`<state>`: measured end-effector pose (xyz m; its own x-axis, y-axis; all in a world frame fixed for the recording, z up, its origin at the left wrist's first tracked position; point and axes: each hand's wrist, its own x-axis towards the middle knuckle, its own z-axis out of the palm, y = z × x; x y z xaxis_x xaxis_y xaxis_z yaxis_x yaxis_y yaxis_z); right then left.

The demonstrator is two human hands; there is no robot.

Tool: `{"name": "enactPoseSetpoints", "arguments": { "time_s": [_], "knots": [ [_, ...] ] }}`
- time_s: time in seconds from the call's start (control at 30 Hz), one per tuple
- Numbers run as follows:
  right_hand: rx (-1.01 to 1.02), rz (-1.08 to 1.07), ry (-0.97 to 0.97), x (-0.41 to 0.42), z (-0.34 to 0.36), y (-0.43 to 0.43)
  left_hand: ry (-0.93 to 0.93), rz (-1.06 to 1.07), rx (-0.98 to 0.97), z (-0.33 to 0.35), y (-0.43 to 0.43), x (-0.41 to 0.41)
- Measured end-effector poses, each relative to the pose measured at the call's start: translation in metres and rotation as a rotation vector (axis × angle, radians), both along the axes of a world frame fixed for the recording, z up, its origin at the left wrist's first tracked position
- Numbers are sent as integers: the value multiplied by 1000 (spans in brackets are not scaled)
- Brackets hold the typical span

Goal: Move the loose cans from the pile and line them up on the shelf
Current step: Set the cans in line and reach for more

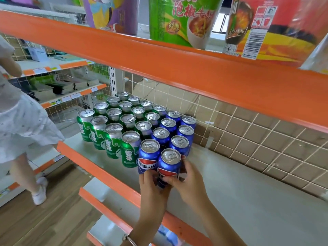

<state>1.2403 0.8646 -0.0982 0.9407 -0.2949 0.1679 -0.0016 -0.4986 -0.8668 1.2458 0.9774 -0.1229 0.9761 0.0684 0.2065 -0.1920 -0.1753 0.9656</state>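
A blue cola can stands upright at the front right corner of the block of cans on the pale shelf. My left hand grips its lower left side with curled fingers, and my right hand wraps its right side, thumb across the front. Another blue can stands touching it on the left, with several more blue cans behind. Several green cans fill neat rows to the left and back. No loose pile shows in view.
An orange shelf lip runs along the front edge, and the orange upper shelf hangs close overhead carrying big noodle cups. A wire grid back panel closes the rear. A person in white stands at left on the wooden floor.
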Motion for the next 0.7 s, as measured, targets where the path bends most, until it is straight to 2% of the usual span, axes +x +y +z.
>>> {"name": "enactPoseSetpoints", "arguments": {
  "time_s": [0.13, 0.3, 0.43, 0.6, 0.7],
  "knots": [
    [23, -56, -66, -4, -4, 8, -67, 16, 116, -7, -3, -1],
    [49, -90, -56, -5, -7, 6, -112, -5, 120, -8, -6, -12],
    [100, -73, 24, -7, -12, -4, -26, -87, 88, -11, -15, -32],
    [131, -168, 115, -26, -18, -23, 225, -354, 135, 9, -29, -47],
    [101, -228, 108, -43, -13, -40, 240, -438, 165, 15, -42, -38]
  ]
}}
